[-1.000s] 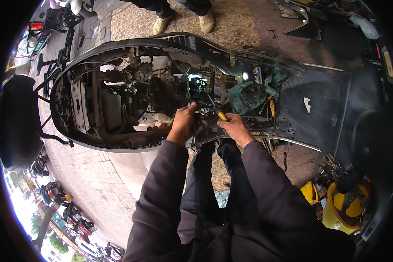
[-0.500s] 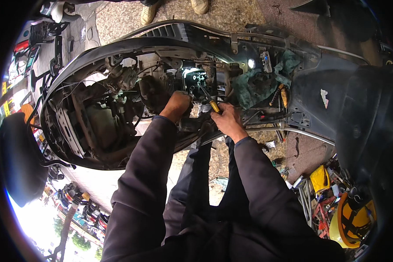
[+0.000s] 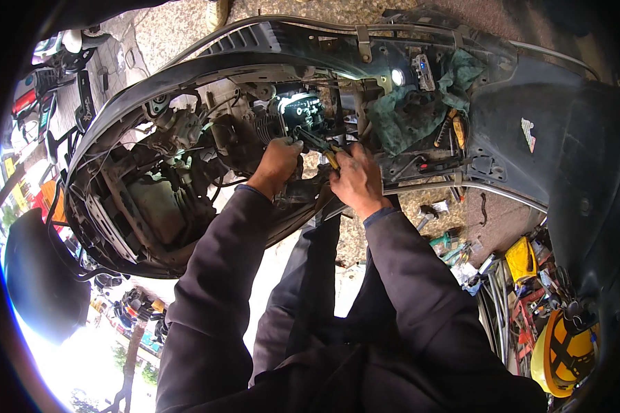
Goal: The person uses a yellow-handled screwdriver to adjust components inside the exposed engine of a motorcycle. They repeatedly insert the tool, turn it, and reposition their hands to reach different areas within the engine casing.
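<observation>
A scooter's stripped frame lies across the view, with its brightly lit engine head (image 3: pixel 304 112) exposed in the middle. At the near side of that engine head is my left hand (image 3: pixel 277 165), its thumb and fingers pinched together; what they hold is too small to make out. Just right of it, my right hand (image 3: pixel 357 177) is closed around yellow-handled pliers (image 3: pixel 333 160). Their metal jaws point up and left, to the engine's lower edge near my left fingertips. Exactly what the jaws touch cannot be seen.
Right of the engine, a green rag (image 3: pixel 403 127) lies on the frame beside a small lit lamp (image 3: pixel 397 77) and a yellow-handled tool (image 3: pixel 459 129). A yellow helmet (image 3: pixel 561 358) and heaped tools are at the lower right. A dark scooter seat (image 3: pixel 45 275) shows at far left.
The pliers have swung to a flatter tilt, their jaws nearer my left fingertips. My right hand has turned over them. The whole view has shifted slightly.
</observation>
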Motion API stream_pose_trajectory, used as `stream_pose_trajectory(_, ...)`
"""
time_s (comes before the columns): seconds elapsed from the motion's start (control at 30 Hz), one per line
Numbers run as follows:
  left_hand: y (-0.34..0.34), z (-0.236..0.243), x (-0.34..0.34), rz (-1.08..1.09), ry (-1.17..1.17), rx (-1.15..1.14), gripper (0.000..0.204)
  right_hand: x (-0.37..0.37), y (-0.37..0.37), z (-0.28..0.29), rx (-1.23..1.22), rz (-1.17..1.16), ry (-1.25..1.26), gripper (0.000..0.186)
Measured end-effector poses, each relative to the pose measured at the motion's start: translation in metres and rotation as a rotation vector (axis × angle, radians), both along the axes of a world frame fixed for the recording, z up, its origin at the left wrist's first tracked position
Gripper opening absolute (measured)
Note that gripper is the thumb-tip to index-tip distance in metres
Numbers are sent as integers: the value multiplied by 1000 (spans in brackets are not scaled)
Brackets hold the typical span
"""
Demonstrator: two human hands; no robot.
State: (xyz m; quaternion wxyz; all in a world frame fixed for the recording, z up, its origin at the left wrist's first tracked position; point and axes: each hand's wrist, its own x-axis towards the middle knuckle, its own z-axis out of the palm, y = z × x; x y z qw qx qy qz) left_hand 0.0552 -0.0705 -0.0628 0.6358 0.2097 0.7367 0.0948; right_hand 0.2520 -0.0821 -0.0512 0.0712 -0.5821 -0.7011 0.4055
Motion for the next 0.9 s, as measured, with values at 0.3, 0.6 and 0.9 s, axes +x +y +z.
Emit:
stream_pose_trajectory(0.3, -1, 2, 0, 79, -40, -29, 21, 5, 8, -3, 108, 170, -88, 24)
stream_pose_trajectory(0.6, -8, 6, 21, 421, -79, 18, 20, 11, 23, -3, 99, 290, -90, 26)
stream_pose_trajectory(0.9, -12, -1, 15, 169, 67, 127, 24, 16, 26, 1, 112, 265, -25, 21)
